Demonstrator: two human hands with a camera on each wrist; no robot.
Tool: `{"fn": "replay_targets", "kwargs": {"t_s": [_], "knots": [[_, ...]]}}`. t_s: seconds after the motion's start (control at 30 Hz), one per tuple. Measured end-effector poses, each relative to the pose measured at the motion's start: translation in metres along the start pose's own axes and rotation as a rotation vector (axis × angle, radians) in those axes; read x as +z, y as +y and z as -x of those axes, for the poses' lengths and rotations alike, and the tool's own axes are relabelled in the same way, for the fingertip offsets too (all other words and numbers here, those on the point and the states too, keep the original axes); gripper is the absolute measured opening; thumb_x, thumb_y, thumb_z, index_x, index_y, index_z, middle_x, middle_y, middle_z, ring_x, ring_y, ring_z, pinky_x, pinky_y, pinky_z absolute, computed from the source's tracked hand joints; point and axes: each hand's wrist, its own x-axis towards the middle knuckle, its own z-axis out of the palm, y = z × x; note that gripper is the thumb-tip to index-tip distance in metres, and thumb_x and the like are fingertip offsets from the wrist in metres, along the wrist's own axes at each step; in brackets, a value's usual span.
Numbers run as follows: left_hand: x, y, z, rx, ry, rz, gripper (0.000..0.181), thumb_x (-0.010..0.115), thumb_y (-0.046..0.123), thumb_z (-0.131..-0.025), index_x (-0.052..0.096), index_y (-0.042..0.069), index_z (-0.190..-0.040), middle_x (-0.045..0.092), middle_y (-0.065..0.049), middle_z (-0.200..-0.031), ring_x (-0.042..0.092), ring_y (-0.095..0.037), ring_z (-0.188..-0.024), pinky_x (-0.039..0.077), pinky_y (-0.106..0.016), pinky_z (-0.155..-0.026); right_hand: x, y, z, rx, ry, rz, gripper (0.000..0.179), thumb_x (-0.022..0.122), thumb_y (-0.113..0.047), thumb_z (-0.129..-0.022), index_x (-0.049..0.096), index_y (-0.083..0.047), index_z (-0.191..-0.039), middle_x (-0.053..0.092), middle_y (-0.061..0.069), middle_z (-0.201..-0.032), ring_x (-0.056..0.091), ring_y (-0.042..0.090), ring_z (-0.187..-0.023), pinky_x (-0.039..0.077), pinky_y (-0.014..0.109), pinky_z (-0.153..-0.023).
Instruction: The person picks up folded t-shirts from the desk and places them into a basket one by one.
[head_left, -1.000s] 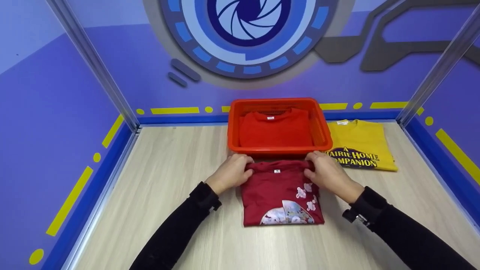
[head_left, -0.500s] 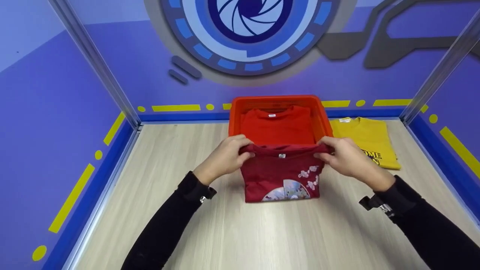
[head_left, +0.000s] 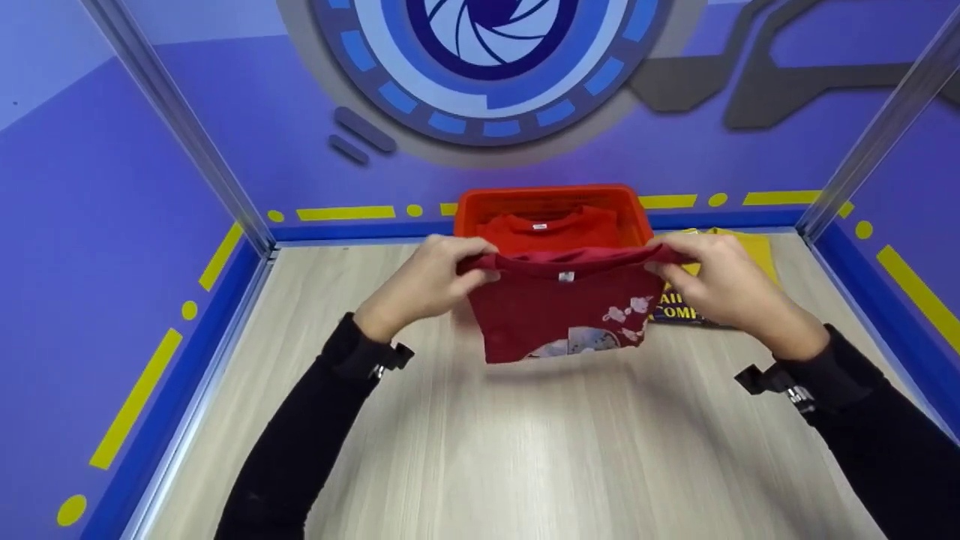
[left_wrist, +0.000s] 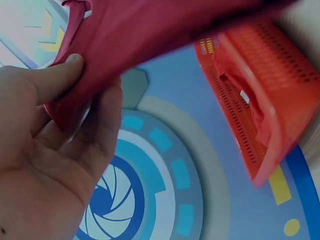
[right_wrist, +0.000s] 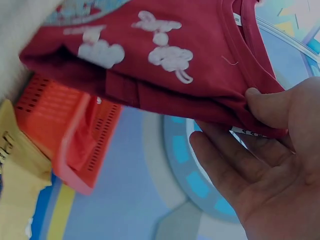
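A folded dark red T-shirt [head_left: 555, 307], with a fan print and pale flowers, hangs in the air between both hands. My left hand [head_left: 427, 277] pinches its upper left corner between thumb and fingers; the left wrist view shows the same pinch on the T-shirt [left_wrist: 130, 40]. At the upper right corner, my right hand [head_left: 731, 285] pinches the cloth, thumb on the printed side in the right wrist view. Behind the shirt stands an orange-red basket [head_left: 472, 202] holding a folded bright red T-shirt [head_left: 555, 232]. The held shirt hides the basket's front.
A folded yellow T-shirt [head_left: 754, 255] with dark lettering lies right of the basket, partly behind my right hand. The pale wooden table [head_left: 510, 450] meets blue printed panels [head_left: 375, 180] at the back and both sides.
Both hands have lifted the dark red T-shirt off the table and carried it up and forward. Its upper edge now overlaps the basket in the head view.
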Motion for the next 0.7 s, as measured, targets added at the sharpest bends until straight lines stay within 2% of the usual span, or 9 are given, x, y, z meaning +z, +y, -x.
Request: {"fn": "replay_targets", "kwargs": {"t_s": [0.13, 0.23, 0.37, 0.47, 0.7], "knots": [[-0.012, -0.004, -0.010, -0.007, 0.008, 0.004, 0.014, 0.080, 0.019, -0.103, 0.082, 0.012, -0.116, 0.078, -0.003, -0.098, 0.063, -0.017, -0.084, 0.051, -0.028, -0.075, -0.006, -0.001, -0.013, 0.004, 0.001, 0.003, 0.014, 0.078, -0.001, -0.100, 0.084, -0.009, -0.110, 0.085, 0.005, -0.100, 0.083, 0.025, -0.094, 0.045, -0.003, -0.087], [-0.013, -0.010, -0.019, -0.039, 0.001, 0.006, 0.015, 0.080, 0.018, -0.103, 0.082, 0.011, -0.117, 0.079, -0.004, -0.100, 0.065, -0.018, -0.086, 0.054, -0.030, -0.076, -0.004, 0.006, -0.023, 0.039, -0.031, 0.003, 0.014, 0.075, -0.002, -0.102, 0.083, -0.007, -0.112, 0.085, 0.008, -0.103, 0.081, 0.025, -0.092, 0.049, 0.001, -0.080], [-0.007, -0.024, -0.034, -0.094, -0.038, 0.005, 0.017, 0.077, 0.015, -0.104, 0.080, 0.011, -0.120, 0.079, -0.005, -0.105, 0.069, -0.019, -0.093, 0.059, -0.033, -0.084, 0.004, 0.022, -0.038, 0.154, -0.100, -0.015, 0.016, 0.072, -0.005, -0.104, 0.083, -0.006, -0.116, 0.084, 0.011, -0.103, 0.073, 0.021, -0.084, 0.052, 0.013, -0.070], [0.001, -0.038, -0.046, -0.130, -0.066, -0.004, 0.019, 0.074, 0.010, -0.106, 0.079, 0.009, -0.124, 0.080, -0.006, -0.111, 0.071, -0.020, -0.098, 0.060, -0.035, -0.091, 0.011, 0.036, -0.049, 0.226, -0.136, -0.019, 0.018, 0.071, -0.007, -0.105, 0.083, -0.005, -0.118, 0.084, 0.014, -0.103, 0.070, 0.020, -0.081, 0.053, 0.016, -0.067], [0.011, -0.064, -0.073, -0.224, -0.080, -0.072, 0.015, 0.073, 0.012, -0.107, 0.080, 0.008, -0.120, 0.080, -0.008, -0.113, 0.070, -0.023, -0.102, 0.059, -0.038, -0.094, 0.028, 0.065, -0.073, 0.267, -0.146, 0.008, 0.017, 0.067, -0.010, -0.108, 0.081, -0.004, -0.116, 0.079, 0.017, -0.103, 0.065, 0.025, -0.080, 0.048, 0.022, -0.067]]}}
